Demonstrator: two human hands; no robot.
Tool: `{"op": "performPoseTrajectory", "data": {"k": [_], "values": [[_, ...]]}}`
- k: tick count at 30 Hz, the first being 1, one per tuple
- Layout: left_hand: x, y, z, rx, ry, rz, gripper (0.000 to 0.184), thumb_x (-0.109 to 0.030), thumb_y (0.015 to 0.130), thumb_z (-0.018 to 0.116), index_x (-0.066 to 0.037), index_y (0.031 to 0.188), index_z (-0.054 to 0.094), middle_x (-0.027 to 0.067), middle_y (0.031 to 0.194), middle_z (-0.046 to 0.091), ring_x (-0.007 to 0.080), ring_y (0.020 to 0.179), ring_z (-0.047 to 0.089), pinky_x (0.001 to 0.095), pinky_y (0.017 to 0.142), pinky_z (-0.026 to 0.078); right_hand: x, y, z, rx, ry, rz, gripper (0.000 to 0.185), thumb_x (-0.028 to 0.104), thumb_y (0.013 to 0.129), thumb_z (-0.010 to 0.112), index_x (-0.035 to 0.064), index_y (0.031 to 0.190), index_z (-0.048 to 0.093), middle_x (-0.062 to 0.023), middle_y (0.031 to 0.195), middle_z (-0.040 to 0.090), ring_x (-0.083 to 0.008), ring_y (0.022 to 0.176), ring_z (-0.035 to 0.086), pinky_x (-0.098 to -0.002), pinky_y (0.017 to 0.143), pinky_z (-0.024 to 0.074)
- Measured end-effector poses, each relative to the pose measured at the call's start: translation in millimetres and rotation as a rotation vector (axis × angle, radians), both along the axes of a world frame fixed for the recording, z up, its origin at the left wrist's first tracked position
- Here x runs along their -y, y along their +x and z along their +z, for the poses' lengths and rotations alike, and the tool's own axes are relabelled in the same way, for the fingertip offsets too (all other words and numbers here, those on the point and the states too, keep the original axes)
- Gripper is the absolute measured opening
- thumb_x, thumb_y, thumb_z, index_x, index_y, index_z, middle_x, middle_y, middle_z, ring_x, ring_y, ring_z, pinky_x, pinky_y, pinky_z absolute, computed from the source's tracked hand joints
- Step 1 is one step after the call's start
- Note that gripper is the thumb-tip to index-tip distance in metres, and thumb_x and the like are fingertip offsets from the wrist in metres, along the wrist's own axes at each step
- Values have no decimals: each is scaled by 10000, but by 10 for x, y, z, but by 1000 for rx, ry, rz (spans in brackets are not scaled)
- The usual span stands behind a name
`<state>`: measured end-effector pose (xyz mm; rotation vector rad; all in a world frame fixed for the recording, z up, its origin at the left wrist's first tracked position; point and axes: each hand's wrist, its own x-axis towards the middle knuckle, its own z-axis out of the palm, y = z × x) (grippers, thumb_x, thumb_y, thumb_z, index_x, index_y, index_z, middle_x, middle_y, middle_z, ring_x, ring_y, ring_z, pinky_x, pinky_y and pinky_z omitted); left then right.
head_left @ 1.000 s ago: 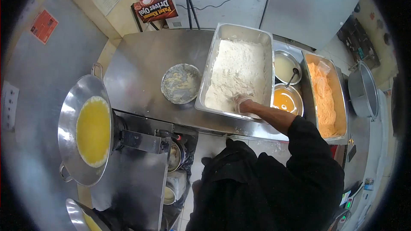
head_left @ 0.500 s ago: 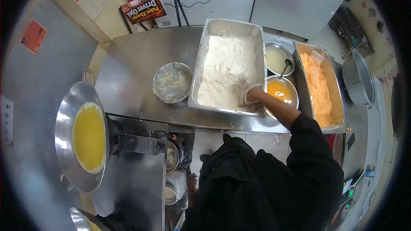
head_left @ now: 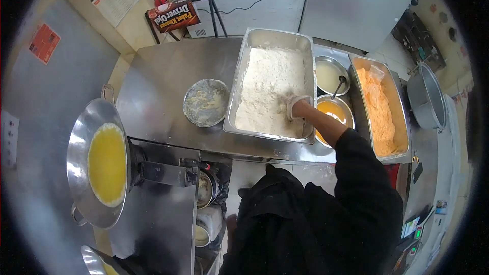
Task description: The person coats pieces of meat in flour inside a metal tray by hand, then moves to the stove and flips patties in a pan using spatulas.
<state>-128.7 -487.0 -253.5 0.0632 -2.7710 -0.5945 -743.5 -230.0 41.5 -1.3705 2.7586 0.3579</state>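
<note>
A deep metal tray (head_left: 239, 79) on the steel counter holds white flour (head_left: 270, 81). My right hand (head_left: 295, 107), in a clear plastic glove, reaches into the flour near the tray's right wall; its fingertips are hidden there. My left hand (head_left: 232, 221) hangs low at my left side, partly in view beside the black clothing, its fingers not clear. Right of the tray are a bowl of pale liquid (head_left: 327, 76) and a bowl of orange liquid (head_left: 331, 109) with a black-handled ladle (head_left: 340, 85). Left of the tray stands a flour-smeared round pan (head_left: 206, 103).
A wok (head_left: 79, 147) of yellow oil sits on a burner at the left, with a second wok (head_left: 91, 260) below it. A tray of orange crumbs (head_left: 382, 117) and a large grey pot (head_left: 427, 95) stand at the right. A chest freezer (head_left: 249, 5) is behind the counter.
My right hand has stayed in the flour, moving from the tray's near end towards its right wall, then slightly away from me. The camera view has shifted a little.
</note>
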Motion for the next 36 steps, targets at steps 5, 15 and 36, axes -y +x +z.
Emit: {"op": "performPoseTrajectory", "data": {"k": [5, 15, 36], "values": [[-80, -3, 129, 440, 195, 84, 147, -183, 800, 508, -65, 840, 585, 127, 793, 577, 303, 718, 543, 412, 597, 428, -30, -218, -18, 255, -34, -101, 526, 441, 805, 518, 31, 1132, 543, -213, 1063, 592, -330, 1012, 566, -438, 910, 419], [-606, 6, 711, 470, 1211, 925, 246, -225, 878, 473, -12, 860, 595, 103, 798, 633, 138, 563, 563, 266, 443, 433, -9, -1822, -441, 130, 287, -254, 263, 207, 691, 556, 81, 877, 693, -133, 964, 659, -278, 915, 627, -391, 740, 498], [-1224, -452, 877, 104, 366, 482, 165, -202, 725, 607, -77, 658, 522, 148, 679, 555, 359, 679, 546, 457, 554, 415, 17, -1954, -556, 272, 239, 62, 185, 188, 695, 608, 84, 828, 684, -89, 938, 659, -280, 868, 618, -389, 708, 500]]}}
